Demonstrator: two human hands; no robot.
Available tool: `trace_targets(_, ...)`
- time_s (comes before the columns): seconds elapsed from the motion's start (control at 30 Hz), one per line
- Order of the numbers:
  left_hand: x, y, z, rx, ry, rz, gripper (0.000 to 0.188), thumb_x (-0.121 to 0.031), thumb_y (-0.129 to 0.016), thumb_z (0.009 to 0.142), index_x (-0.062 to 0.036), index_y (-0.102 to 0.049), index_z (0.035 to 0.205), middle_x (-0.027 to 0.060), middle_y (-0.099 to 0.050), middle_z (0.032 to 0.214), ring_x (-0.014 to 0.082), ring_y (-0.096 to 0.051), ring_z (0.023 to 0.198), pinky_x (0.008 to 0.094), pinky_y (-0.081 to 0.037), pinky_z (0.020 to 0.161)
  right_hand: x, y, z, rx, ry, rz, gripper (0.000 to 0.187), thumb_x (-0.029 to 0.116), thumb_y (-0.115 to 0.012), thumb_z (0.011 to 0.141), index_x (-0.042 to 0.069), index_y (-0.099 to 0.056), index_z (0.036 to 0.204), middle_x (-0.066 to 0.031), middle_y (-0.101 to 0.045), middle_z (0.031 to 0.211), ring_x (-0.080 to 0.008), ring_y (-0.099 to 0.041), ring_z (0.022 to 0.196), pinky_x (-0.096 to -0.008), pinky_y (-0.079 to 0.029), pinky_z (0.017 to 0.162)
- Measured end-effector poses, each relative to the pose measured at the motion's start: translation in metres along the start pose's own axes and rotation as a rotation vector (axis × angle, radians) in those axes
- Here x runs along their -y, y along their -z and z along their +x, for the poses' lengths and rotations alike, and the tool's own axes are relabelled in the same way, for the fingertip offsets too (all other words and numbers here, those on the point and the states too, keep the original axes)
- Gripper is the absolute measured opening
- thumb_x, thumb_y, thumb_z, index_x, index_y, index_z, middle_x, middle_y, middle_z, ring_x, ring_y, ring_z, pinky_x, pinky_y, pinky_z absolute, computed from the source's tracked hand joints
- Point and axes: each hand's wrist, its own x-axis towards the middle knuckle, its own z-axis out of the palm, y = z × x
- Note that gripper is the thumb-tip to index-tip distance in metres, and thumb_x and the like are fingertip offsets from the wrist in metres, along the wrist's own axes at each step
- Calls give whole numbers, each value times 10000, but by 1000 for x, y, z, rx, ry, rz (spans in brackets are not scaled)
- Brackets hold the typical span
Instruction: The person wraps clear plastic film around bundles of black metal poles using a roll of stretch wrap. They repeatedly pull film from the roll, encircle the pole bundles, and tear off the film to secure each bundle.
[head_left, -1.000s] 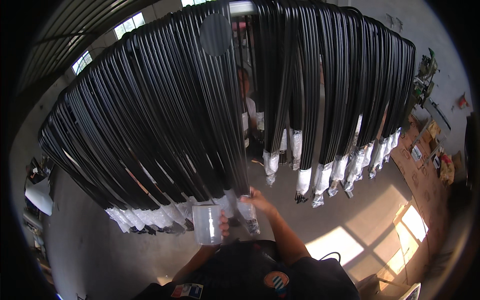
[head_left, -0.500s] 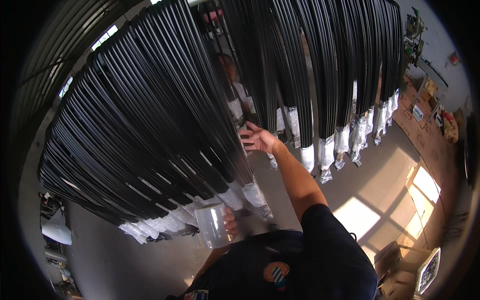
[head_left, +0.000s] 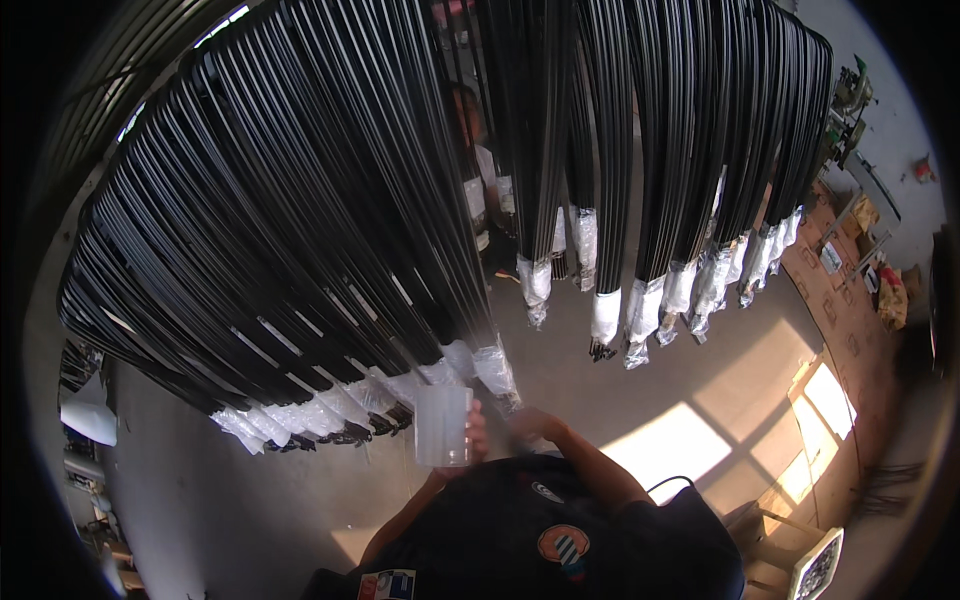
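While it stood almost upright just below the left bank's wrapped ends, the film roll [head_left: 440, 430] looked whitish and translucent, a short smooth cylinder. Black cable-like bundles [head_left: 300, 190] hung in two banks, their lower ends sheathed in pale plastic wrapping [head_left: 493, 368], and partly screened another person [head_left: 487, 165] in the gap. Brown sheeting [head_left: 838, 290] lay along the right edge of the floor [head_left: 250, 510]. The left hand [head_left: 478, 430], mostly hidden by the roll, grasped it, fingers curled round its right side. The right hand [head_left: 536, 425], blurred, was near the nearest wrapped tip; whether it pinched anything could not be told.
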Motion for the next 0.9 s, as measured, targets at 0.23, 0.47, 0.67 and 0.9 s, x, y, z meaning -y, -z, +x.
trace_targets(0.23, 13, 1, 15, -102, 18, 73, 402, -330, -374, 881, -99, -384, 1210, 13, -527, 1027, 133, -519, 875, 342, -332, 818, 58, 50, 41, -327, -305, 428, 157, 191, -477, 757, 64, -567, 734, -98, -573, 811, -263, -565, 760, -388, -451, 668)
trace_targets(0.47, 17, 0, 19, -145, 51, 79, 377, -312, -381, 876, -92, -417, 1180, 6, -537, 991, 132, -523, 851, 334, -326, 821, 34, 22, 27, -185, 18, 1229, 206, 206, -393, 891, 80, -545, 949, -31, -558, 887, -115, -543, 797, -256, -441, 696)
trace_targets(0.67, 16, 10, 21, -81, 99, 13, 514, -340, -487, 814, -44, -354, 1213, 44, -504, 1024, 166, -498, 896, 338, -320, 853, 40, 22, 45, -120, -106, 336, 312, 311, -398, 859, 50, -563, 906, -131, -606, 856, -251, -588, 794, -360, -442, 687)
trace_targets(0.9, 8, 9, 22, -201, 112, 92, 348, -282, -383, 874, -81, -436, 1153, 20, -553, 989, 147, -524, 842, 324, -334, 833, 50, 47, 38, -79, -52, 152, 236, 226, -456, 811, 79, -559, 965, -114, -571, 940, -247, -550, 855, -344, -423, 766)
